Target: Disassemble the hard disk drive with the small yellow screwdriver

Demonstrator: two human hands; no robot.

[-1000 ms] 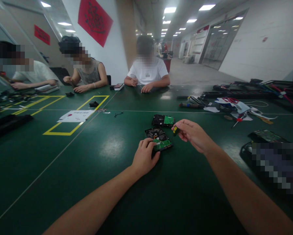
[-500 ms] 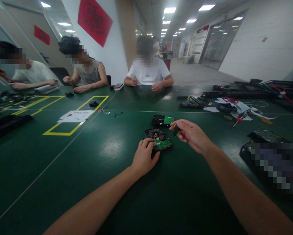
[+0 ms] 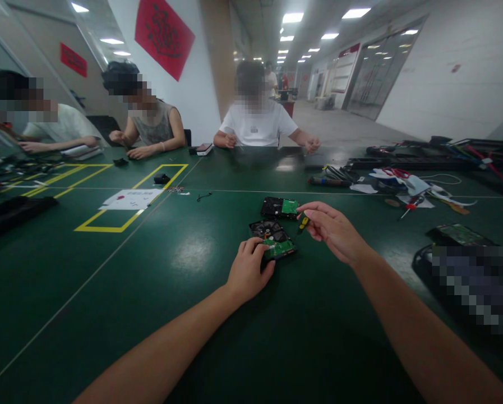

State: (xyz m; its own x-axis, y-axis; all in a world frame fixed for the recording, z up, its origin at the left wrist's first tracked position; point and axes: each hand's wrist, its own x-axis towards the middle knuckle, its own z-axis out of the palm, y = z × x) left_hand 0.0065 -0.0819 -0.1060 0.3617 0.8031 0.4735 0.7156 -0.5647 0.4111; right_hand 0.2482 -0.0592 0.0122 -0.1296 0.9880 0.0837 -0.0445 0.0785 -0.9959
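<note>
My left hand (image 3: 251, 270) lies over the left edge of a hard drive (image 3: 281, 248) with a green circuit board, fingers on top and thumb at the near side, holding it against the table. Between the thumb and fingers of my right hand (image 3: 329, 230) is a small screwdriver (image 3: 304, 223) with a black and yellow handle. Its tip points down beside the drive and is too small to make out. Just behind the held drive lies a black part with a round fan-like shape (image 3: 268, 229). Farther back sits a second hard drive (image 3: 280, 207), black with a green board.
The green table (image 3: 184, 314) carries a white paper sheet (image 3: 130, 199) inside yellow tape at left. Tools, cables and a red-handled screwdriver (image 3: 411, 206) lie at right, near a black device (image 3: 461, 234). Several people sit across the table, one person (image 3: 255, 120) directly opposite.
The screwdriver has turned in my right hand, showing more of its yellow. My left hand stays on the drive. The person opposite has moved one hand outward to my right.
</note>
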